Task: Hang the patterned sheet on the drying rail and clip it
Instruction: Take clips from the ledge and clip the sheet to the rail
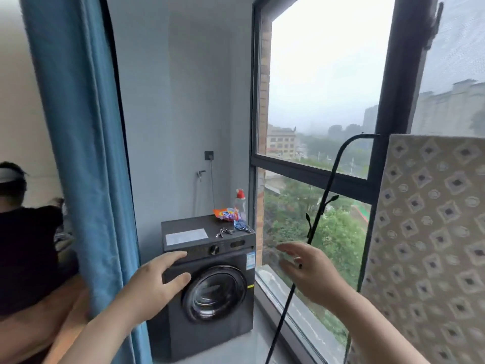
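Note:
The patterned sheet (430,232), beige with dark diamond shapes, hangs over the black drying rail (325,190) at the right, in front of the window. The rail's curved black bar runs down past my right hand (307,269). That hand is held out with its fingers spread, empty, just left of the sheet. My left hand (154,282) reaches forward with relaxed fingers in front of the washing machine (210,285) and holds nothing. Several clips (232,229), metal and blue, lie on top of the machine.
A blue curtain (86,153) hangs at the left, close to my left arm. A person in a black top (23,245) stands behind it. A bottle (240,203) and an orange packet (225,214) sit on the machine. The window (322,101) fills the right side.

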### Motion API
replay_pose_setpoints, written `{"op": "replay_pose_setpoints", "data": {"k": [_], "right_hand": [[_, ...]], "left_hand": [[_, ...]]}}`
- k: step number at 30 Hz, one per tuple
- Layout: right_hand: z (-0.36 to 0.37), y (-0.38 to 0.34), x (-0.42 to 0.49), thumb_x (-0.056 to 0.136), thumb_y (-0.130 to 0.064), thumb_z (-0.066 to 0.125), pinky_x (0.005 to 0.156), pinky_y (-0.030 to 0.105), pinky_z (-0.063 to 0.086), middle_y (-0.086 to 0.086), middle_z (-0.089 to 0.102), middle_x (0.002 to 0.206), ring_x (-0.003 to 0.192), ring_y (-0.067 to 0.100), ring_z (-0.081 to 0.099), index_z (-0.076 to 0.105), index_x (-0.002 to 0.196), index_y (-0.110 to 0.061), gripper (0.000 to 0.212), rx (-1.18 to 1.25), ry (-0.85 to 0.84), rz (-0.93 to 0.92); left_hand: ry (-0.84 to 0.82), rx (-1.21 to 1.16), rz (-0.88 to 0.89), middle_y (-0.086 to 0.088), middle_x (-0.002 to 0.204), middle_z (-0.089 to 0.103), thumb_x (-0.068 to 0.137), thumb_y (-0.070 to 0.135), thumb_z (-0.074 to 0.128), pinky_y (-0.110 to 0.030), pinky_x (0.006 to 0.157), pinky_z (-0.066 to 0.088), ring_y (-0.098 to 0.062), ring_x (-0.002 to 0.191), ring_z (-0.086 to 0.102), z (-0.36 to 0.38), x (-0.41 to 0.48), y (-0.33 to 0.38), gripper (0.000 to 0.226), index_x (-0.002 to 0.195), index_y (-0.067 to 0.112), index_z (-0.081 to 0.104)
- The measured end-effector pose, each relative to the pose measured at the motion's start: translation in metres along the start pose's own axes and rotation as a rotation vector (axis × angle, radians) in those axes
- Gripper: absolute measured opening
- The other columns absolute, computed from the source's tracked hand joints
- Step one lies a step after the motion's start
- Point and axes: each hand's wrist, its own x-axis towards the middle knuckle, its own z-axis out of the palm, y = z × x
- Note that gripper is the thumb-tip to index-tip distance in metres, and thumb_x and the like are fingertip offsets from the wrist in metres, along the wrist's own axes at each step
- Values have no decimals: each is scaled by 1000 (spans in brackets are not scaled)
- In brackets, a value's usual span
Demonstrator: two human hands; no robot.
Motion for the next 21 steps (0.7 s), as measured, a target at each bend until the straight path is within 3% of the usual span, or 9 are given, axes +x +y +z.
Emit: {"op": "replay_pose_setpoints", "data": {"k": [4, 8, 12, 21], "right_hand": [[36, 2, 39, 89, -26, 65, 100, 32, 49, -16, 65, 121, 111, 3, 60, 67, 120, -31, 31, -18, -6, 2], [65, 11, 73, 91, -25, 64, 103, 29, 47, -20, 62, 122, 113, 1, 58, 65, 124, -29, 34, -31, -22, 28], [91, 26, 108, 90, -24, 64, 101, 25, 47, -13, 64, 120, 111, 3, 59, 65, 124, -26, 34, -40, -41, 64], [155, 92, 227, 88, -20, 65, 98, 25, 47, -15, 65, 113, 108, 4, 60, 68, 119, -23, 32, -3, -55, 85]], "left_hand": [[10, -23, -61, 15, 137, 51, 89, 38, 65, -24, 103, 34, -12, 131, 46, -17, 26, -43, 38, 117, 49, 43], [-12, -30, -59, 20, 133, 51, 89, 40, 64, -21, 98, 33, -5, 120, 47, -17, 63, -78, 35, 115, 51, 44], [-46, -41, -56, 25, 127, 48, 89, 42, 63, -20, 94, 33, 1, 109, 43, -1, 101, -102, 35, 119, 50, 45], [-65, -78, -102, 27, 125, 43, 89, 43, 62, -20, 97, 34, 1, 110, 41, 54, 217, -147, 36, 119, 49, 42]]}}
